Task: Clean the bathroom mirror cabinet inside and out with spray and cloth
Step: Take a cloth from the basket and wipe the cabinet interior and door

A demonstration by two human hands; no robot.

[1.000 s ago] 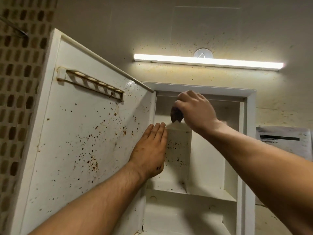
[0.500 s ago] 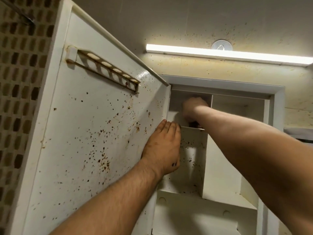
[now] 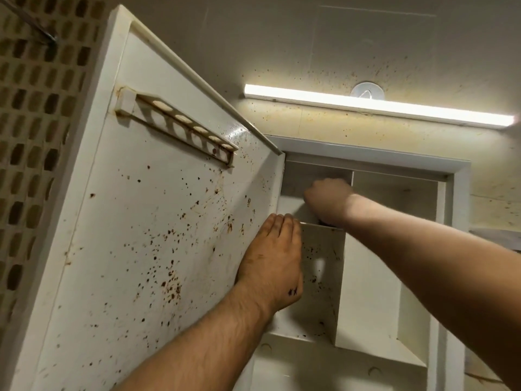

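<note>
head view: the white, rust-speckled cabinet door (image 3: 169, 221) stands swung open. the left hand (image 3: 270, 261) lies flat on its inner face by the hinge edge, fingers straight and pressed together. the right hand (image 3: 328, 200), a second ago at the cabinet's front, has gone into the upper left compartment of the white plastic mirror cabinet (image 3: 366, 150). its fingers are curled on a dark cloth (image 3: 324, 221), only a sliver showing at the thin white shelf (image 3: 318, 227). inside wiping looks begun; the door's spots remain.
</note>
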